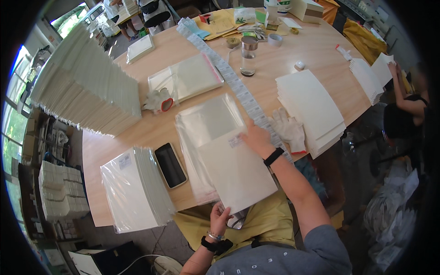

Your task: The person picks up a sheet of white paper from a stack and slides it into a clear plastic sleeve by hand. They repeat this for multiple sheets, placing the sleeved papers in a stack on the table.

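A white sheet of card (236, 172) with a small printed label (235, 140) near its far right corner lies tilted in front of me. My left hand (219, 219) pinches its near left corner, just past the table edge. On the far right corner, beside the label, rests my right hand (257, 139), fingers stretched out; their tips are small and partly blurred. Beneath the sheet is a stack of clear plastic sleeves (211, 117). A strip of labels (243, 94) runs across the table past my right hand.
Tall white stack (91, 87), left; wrapped stack (133, 188) and phone (171, 166), near left. White cards (309, 107) and a glove (288, 130) lie right. Beyond are another glove (159, 100), more sleeves (188, 78) and a glass bottle (248, 57). A person (410, 98) handles cards, far right.
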{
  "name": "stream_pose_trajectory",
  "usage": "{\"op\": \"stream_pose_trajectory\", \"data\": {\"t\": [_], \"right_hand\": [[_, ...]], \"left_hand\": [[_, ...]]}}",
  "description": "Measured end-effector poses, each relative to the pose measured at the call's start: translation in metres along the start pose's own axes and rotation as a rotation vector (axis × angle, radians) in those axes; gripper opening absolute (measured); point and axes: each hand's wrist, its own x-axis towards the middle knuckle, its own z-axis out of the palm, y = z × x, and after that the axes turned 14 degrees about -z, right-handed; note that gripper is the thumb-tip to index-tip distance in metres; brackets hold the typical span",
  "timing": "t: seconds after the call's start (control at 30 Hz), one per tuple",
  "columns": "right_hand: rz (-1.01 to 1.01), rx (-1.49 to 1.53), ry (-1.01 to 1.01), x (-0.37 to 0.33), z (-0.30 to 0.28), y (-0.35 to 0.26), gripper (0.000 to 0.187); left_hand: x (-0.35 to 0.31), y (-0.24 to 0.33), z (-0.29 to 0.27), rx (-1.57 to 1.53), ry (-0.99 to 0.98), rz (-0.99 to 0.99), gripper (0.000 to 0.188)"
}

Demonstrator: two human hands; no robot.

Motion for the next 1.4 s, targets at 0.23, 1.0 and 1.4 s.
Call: {"op": "stream_pose_trajectory", "data": {"t": [0.23, 1.0, 1.4], "right_hand": [[-0.154, 0.300, -0.126, -0.133, -0.044, 0.017, 0.034], [-0.775, 1.102, -0.118, -0.062, 0.012, -0.265, 0.034], [-0.048, -0.039, 0.164, -0.132, -0.152, 0.099, 0.042]], "left_hand": [[-0.033, 0.049, 0.020, -0.009, -0.099, 0.120, 0.045], [-0.132, 0.179, -0.259, 0.551, 0.851, 0.791, 0.051], [-0.132, 0.114, -0.064, 0.796, 0.542, 1.127, 0.009]]}}
